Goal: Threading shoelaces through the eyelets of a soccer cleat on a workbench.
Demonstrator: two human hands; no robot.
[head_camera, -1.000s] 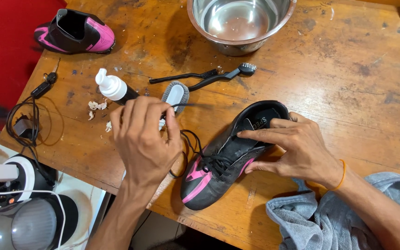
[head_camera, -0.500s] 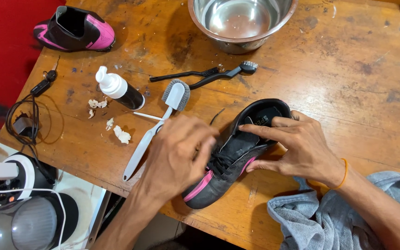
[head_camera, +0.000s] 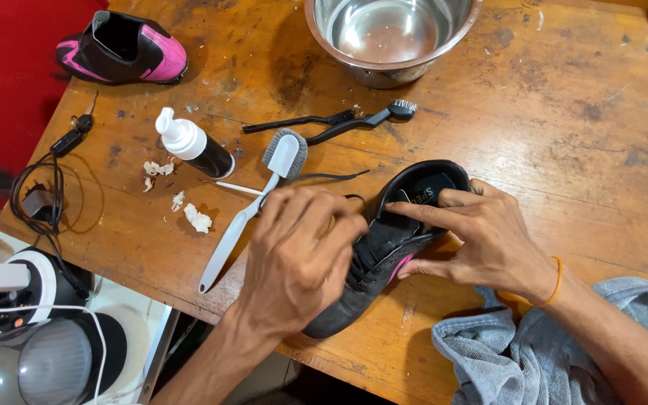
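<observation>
Scratched wooden table under the head camera, red floor at the far left. Near its front edge, a black shoe with pink side trim, lying diagonally: opening up-right, toe down-left toward the table edge, laces along the top. Left hand curled over the laces, fingers bent. Right hand spread, pressing the shoe's tongue and collar. Alongside: white long-handled brush, grey towel.
</observation>
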